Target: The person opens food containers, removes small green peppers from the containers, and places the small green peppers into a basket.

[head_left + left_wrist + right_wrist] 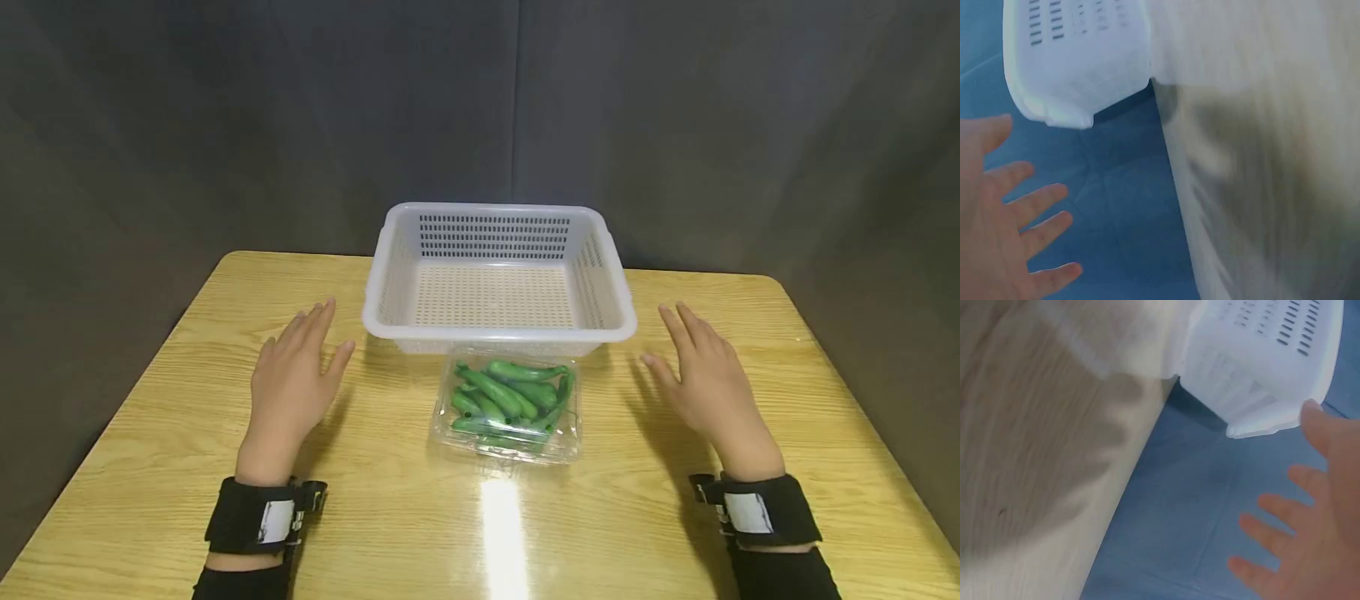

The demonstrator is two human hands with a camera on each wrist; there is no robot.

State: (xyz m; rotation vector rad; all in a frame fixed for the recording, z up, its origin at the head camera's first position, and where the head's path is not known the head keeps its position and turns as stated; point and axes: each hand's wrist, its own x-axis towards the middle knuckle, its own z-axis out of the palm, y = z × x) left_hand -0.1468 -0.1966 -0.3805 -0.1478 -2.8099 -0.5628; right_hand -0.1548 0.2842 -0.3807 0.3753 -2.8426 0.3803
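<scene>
A white plastic basket [498,335] with slotted sides stands at the back of the table, nothing inside it. Just in front of it lies a clear plastic box [562,450] holding several green peppers [498,392]. To the left, my left hand [292,383] hovers above the table with fingers straight and spread, touching nothing. My right hand [708,383] is held the same way on the right, apart from the basket and box. Both wrist views show the spread fingers of the left hand [997,219] and right hand [1316,512] near the basket's end walls.
The light wooden table [390,533] has its far edge just behind the basket. A dark grey curtain [300,125] hangs behind it. Each wrist wears a black strap [251,517] with a small camera. A bright light reflection crosses the table's front.
</scene>
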